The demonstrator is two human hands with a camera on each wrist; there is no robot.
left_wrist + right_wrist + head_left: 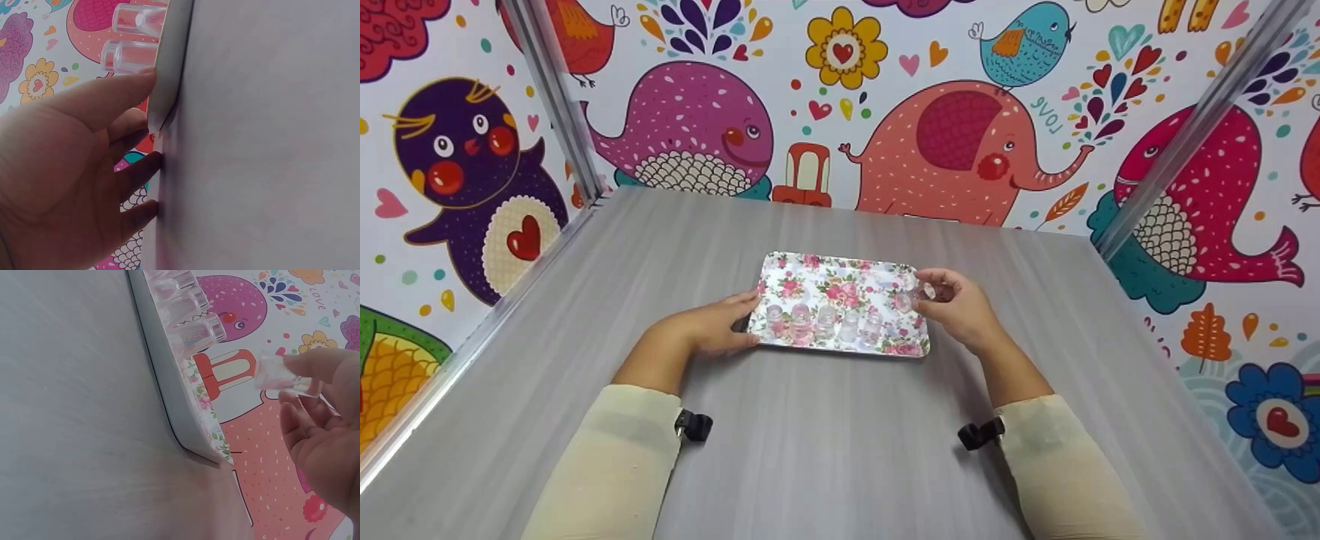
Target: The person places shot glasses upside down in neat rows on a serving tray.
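A shallow white tray (840,274) with pink flowers lies on the table. Several small clear cups (826,321) stand in a row along its front part. My right hand (966,309) pinches another clear cup (275,376) between thumb and fingers at the tray's right end. In the right wrist view this cup appears apart from the tray surface. At the tray's left edge rests my left hand (711,324), its thumb touching the rim near the front corner and its other fingers extended beside the edge. Some fingertips touch the table in the left wrist view.
The tabletop (825,435) is grey with a wood-like grain. Behind it stands a wall (885,142) printed with cartoon animals, with metal posts (551,97) at the corners. A black wrist camera (694,426) sits on the left sleeve and another black camera (981,433) on the right.
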